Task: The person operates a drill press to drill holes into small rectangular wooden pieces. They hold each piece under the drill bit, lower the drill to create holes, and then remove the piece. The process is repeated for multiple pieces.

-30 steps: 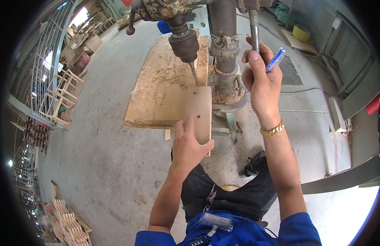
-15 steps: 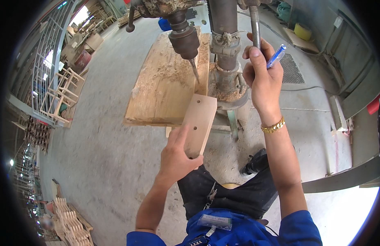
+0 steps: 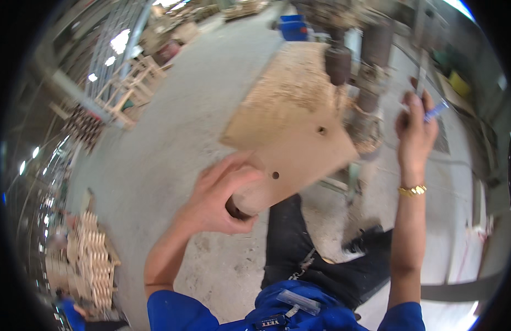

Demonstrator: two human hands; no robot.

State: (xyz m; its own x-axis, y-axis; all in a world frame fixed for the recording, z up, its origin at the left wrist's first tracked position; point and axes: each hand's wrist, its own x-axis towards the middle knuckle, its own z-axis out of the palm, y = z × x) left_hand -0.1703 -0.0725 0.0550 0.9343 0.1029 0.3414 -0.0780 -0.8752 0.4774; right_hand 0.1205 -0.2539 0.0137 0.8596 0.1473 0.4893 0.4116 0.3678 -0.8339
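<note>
My left hand (image 3: 214, 193) grips one end of a pale wooden board (image 3: 305, 157), thumb and fingers on either side. Two round holes show in the board's face; it is raised toward me and tilted, its far end toward the drill press. My right hand (image 3: 418, 124) is closed around the lower end of the press's metal lever (image 3: 423, 69), with a blue pen (image 3: 436, 110) tucked between its fingers. Left of the column hangs the drill chuck (image 3: 338, 65), blurred. Beneath it lies a wooden work surface (image 3: 266, 105) strewn with shavings, partly hidden by the board.
The press column (image 3: 376, 44) stands between the chuck and my right hand. A blue container (image 3: 293, 27) is beyond the work surface. Wooden frames (image 3: 135, 83) and stacked slatted wood parts (image 3: 92, 259) stand to the left. A blue-clad person (image 3: 73, 314) shows at lower left.
The board has come up closer to me and turned, its far end swinging right, away from under the bit. The whole view has shifted, with the press now farther right. My right hand stays on the lever.
</note>
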